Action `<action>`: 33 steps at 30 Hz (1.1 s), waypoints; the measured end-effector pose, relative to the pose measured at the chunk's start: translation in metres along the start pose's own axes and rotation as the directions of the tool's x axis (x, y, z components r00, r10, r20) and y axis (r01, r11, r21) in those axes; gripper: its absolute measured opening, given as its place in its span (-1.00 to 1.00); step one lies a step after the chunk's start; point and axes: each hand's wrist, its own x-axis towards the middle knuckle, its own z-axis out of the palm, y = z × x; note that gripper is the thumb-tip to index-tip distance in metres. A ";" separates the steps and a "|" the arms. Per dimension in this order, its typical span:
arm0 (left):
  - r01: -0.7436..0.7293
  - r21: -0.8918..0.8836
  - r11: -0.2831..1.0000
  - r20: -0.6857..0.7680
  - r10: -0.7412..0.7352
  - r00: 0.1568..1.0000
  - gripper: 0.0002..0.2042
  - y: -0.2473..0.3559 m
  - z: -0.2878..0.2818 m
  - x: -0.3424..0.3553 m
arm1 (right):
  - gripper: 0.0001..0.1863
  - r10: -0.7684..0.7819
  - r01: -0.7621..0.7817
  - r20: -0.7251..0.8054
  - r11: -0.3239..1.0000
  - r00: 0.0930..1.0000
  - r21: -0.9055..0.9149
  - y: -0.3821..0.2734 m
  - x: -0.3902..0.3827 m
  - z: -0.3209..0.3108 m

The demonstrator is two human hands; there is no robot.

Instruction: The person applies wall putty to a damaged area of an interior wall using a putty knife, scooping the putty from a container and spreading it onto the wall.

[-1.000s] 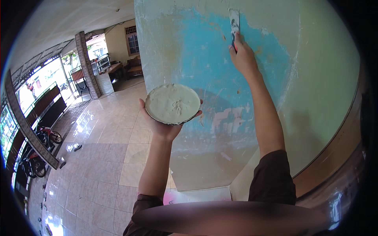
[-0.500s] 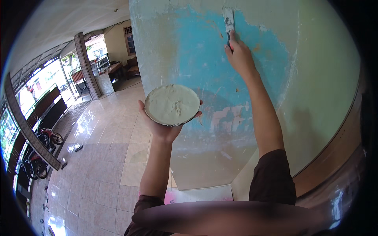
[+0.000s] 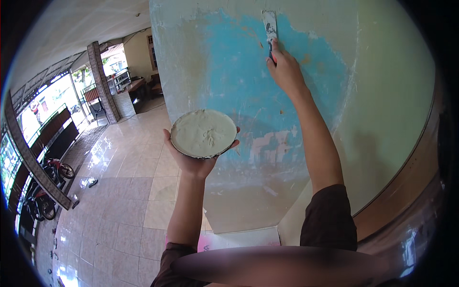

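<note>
A: Which step do you see in hand?

B: I would say, spreading the pale paste over the wall, at the upper edge of the blue patch. The scraper points upward there; it seems to lie against the wall, but I cannot be sure that they touch.

A: And how are the hands?

B: The right hand is closed around the scraper. The left hand grips the round dish from below, lower than the scraper and to its left, with the paste facing up.

A: What does the next move call for?

B: In my opinion, even pressure along the wall, and the dish kept steady.

A: Please count.

B: 2 hands, 1 scraper, 1 dish, 1 large blue patch. Far left, apparently 2 motorbikes beside a post.
</note>
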 end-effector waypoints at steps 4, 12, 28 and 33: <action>0.005 0.021 1.000 0.002 -0.006 1.000 0.22 0.001 0.004 -0.002 | -0.27 0.006 -0.007 0.052 1.000 0.999 0.014 -0.004 -0.034 -0.001; 0.022 -0.027 0.999 0.011 -0.022 1.000 0.22 -0.006 0.009 -0.002 | -0.29 -0.041 0.042 -0.076 0.999 0.996 0.013 -0.003 0.009 -0.011; 0.039 -0.026 0.999 0.027 -0.039 0.999 0.19 -0.002 0.002 -0.001 | -0.33 -0.032 0.033 -0.020 0.998 0.999 0.050 0.001 -0.011 0.005; 0.028 0.003 1.000 -0.003 -0.028 1.000 0.18 0.000 0.001 0.000 | -0.33 0.024 -0.027 0.060 0.998 0.998 0.056 0.004 -0.041 0.004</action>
